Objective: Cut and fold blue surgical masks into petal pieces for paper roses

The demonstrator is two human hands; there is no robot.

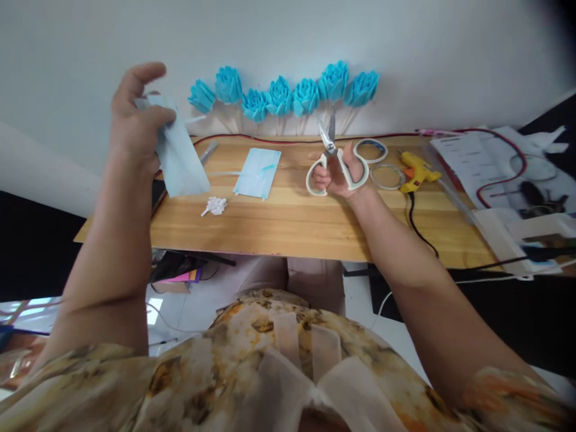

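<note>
My left hand (135,117) is raised above the left end of the wooden table (292,225) and pinches a pale blue face mask (180,153) that hangs down from thumb and fingers. My right hand (342,174) rests on the table further right, fingers through the white handles of a pair of scissors (333,156) whose blades point up and stand slightly apart. A second blue face mask (257,172) lies flat between the hands. A small heap of white strips (215,206) lies in front of it.
Several blue paper flowers (279,93) on sticks lean against the white wall. Rolls of tape (378,162), a yellow glue gun (416,171) with black cord, red cable and papers (477,162) fill the right end. My lap lies below the table edge.
</note>
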